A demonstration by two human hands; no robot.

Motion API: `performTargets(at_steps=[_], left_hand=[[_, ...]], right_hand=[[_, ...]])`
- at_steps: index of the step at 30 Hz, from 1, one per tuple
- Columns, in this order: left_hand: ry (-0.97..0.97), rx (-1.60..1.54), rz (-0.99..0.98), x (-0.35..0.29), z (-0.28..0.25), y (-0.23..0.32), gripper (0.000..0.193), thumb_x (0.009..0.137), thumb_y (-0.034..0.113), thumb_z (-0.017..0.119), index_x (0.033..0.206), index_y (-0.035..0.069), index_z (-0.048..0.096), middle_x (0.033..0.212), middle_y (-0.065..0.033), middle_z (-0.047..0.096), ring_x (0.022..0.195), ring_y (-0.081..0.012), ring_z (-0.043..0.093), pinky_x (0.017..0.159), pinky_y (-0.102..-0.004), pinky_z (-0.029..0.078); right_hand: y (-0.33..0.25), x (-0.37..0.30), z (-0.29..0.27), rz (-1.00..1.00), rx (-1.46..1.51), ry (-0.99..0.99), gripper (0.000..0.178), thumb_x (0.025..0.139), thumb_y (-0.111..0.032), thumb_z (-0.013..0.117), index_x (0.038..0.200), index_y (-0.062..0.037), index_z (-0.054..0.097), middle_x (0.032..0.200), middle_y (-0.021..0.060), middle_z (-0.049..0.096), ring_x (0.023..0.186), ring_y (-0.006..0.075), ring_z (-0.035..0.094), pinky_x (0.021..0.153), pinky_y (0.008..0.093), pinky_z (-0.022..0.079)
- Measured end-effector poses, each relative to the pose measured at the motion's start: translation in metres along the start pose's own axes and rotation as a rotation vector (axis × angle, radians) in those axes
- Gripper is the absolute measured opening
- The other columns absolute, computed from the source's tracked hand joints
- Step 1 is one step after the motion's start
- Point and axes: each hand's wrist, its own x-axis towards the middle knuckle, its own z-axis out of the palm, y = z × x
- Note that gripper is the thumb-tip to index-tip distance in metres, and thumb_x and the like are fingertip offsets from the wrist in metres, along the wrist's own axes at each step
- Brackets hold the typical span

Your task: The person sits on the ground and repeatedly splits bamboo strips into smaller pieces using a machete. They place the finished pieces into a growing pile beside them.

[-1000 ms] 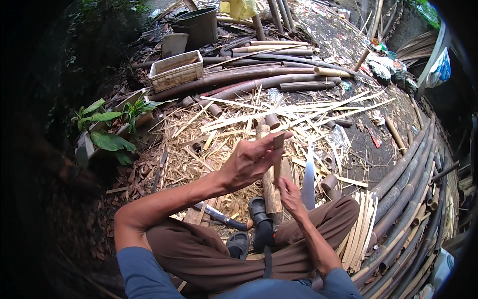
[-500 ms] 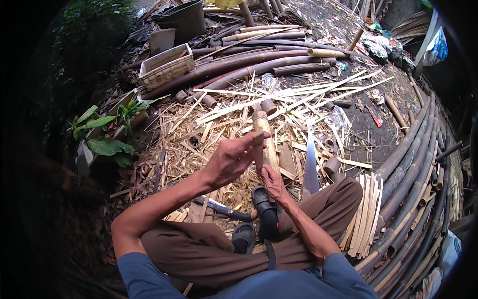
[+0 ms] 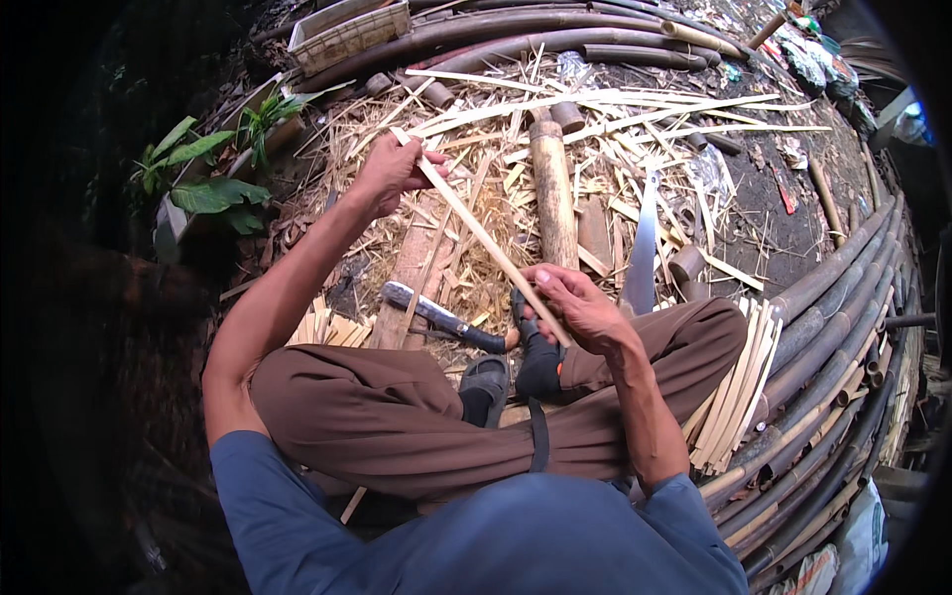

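Note:
A narrow, pale bamboo strip (image 3: 478,230) slants across in front of me, from upper left down toward my right knee. My left hand (image 3: 390,177) pinches its far upper end. Nearer my body, my right hand (image 3: 580,305) has its fingers closed around the lower part, and the strip's end pokes out below them. Beyond my right hand lies a thick bamboo log (image 3: 552,188), pointing away from me. A long blade (image 3: 643,243) rests beside it, near my right knee. Between my legs lies a knife-like tool (image 3: 446,319) with a dark grip, across a wooden board (image 3: 409,268).
Shavings (image 3: 486,213) and loose strips cover the ground. A bundle of pale strips (image 3: 736,387) sits by my right knee. Long bamboo poles (image 3: 818,342) line the right, and more poles (image 3: 516,50) lie at the back beside a plastic crate (image 3: 349,38). Green plants (image 3: 213,193) stand at left.
My left hand has moved left and outward, and my right hand nearer my body and right. The strip, seen nearly end-on before, now shows its length. The view has tipped downward.

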Motion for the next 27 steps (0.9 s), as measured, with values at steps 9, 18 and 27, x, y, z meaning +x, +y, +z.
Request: performTargets(at_steps=[9,18,27], left_hand=[[0.046,0.019,0.024,0.001,-0.015,-0.004,0.035,0.101,0.025,0.059,0.119,-0.001,0.044,0.1,-0.015,0.058,0.088,-0.0297,0.069,0.076,-0.0448,0.061],[-0.104,0.17,0.371,-0.017,-0.004,0.004,0.029,0.101,0.03,0.058,0.11,0.002,0.057,0.093,-0.013,0.07,0.083,-0.0212,0.071,0.066,-0.032,0.062],[-0.118,0.004,0.089,-0.015,0.002,0.016,0.041,0.101,0.033,0.058,0.125,0.0,0.054,0.099,-0.0135,0.066,0.09,-0.0217,0.07,0.07,-0.0295,0.061]], right_hand=[[0.023,0.013,0.024,-0.248,-0.409,-0.014,0.034,0.105,-0.022,0.049,0.13,-0.0001,0.056,0.081,0.0034,0.065,0.068,0.0073,0.06,0.062,0.0238,0.05],[0.066,0.048,0.004,-0.045,-0.205,0.028,0.041,0.106,-0.036,0.047,0.114,0.0022,0.061,0.08,0.0035,0.065,0.065,0.0078,0.059,0.06,0.0226,0.05],[0.055,0.004,0.0,-0.358,-0.357,0.081,0.026,0.106,-0.02,0.048,0.121,-0.0015,0.059,0.082,0.0029,0.063,0.074,0.009,0.061,0.067,0.0257,0.052]])
